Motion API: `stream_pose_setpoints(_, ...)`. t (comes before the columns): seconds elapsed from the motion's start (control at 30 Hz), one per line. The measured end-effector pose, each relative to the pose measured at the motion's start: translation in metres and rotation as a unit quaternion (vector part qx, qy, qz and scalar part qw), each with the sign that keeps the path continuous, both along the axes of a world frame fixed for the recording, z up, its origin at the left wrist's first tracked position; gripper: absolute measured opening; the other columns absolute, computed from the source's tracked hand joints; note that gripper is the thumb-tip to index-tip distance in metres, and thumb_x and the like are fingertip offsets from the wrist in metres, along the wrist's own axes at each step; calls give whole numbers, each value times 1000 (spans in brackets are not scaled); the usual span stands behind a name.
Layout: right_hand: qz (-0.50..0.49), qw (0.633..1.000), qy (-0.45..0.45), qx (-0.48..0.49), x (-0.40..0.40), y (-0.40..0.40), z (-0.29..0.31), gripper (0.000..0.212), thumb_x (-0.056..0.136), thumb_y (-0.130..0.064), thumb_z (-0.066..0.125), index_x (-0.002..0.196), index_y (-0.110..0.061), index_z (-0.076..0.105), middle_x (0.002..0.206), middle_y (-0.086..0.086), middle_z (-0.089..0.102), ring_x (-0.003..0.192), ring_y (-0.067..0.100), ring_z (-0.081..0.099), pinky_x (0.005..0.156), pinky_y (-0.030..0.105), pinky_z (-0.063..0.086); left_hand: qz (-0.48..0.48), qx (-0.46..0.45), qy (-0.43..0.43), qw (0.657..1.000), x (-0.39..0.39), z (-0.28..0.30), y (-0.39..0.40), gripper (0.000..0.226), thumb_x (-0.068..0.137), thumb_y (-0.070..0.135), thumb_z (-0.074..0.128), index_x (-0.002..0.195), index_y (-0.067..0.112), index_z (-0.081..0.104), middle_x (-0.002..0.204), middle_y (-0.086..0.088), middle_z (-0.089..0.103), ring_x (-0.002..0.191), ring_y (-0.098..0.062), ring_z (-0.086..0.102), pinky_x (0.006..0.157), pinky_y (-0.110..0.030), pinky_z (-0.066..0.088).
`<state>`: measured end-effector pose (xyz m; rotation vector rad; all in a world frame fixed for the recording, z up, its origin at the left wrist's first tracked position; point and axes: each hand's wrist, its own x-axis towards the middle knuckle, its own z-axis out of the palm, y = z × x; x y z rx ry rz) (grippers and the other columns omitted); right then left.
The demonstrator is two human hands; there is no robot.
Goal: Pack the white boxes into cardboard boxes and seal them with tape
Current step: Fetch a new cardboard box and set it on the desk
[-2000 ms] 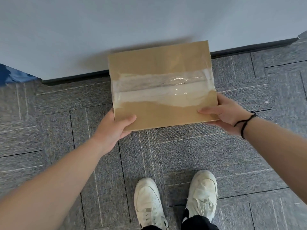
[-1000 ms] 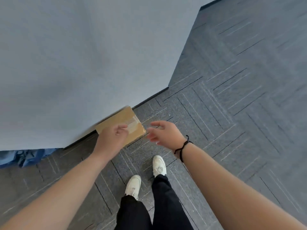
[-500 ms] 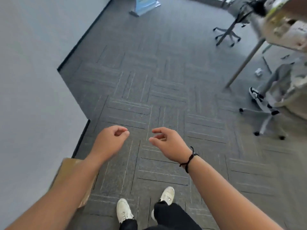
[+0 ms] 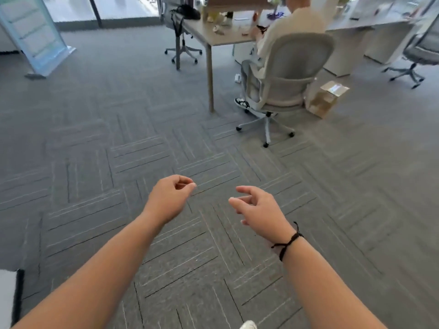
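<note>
Both hands have let go of the taped box, now out of view, so the left hand point(image 4: 169, 198) and right hand point(image 4: 257, 211) hang loosely curled and empty, with another cardboard box point(image 4: 326, 99) on the floor far ahead, rightward, nearer the right hand.

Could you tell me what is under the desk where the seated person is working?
Under the desk, a wooden leg, grey carpet and a small white item show. The office chair and seated person cover the rest.
</note>
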<state>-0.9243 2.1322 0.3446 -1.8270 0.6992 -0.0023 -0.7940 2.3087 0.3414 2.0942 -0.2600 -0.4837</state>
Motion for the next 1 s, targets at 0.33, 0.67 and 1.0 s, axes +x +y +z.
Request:
stream_pose_setpoints(0.33, -150, 989, -3, -3, -119, -233, 14, 38, 91, -33, 69, 126, -21, 59, 102, -1, 69, 92, 18, 70, 81, 40, 61, -98, -24, 0, 995, -90, 16, -251, 7, 98, 29, 63, 99, 26, 70, 94, 6, 72, 89, -15, 69, 74, -28, 55)
stream_pose_setpoints(0.67, -230, 973, 9, 13, -141, -419, -17, 36, 90, -34, 71, 123, -21, 61, 100, 3, 72, 88, 17, 69, 80, 40, 59, -152, -38, 39, 987, -80, -14, -468, 8, 96, 27, 66, 100, 25, 72, 95, 6, 74, 86, -13, 71, 74, -27, 54)
stream_pose_setpoints(1.0, -292, 956, 11, -5, -115, -661, 19, 38, 91, -35, 70, 126, -24, 59, 102, -2, 71, 94, 15, 69, 86, 39, 59, -215, -80, 65, 971, -46, 12, -760, 10, 96, 24, 65, 100, 20, 73, 93, 2, 74, 82, -15, 71, 80, -34, 57)
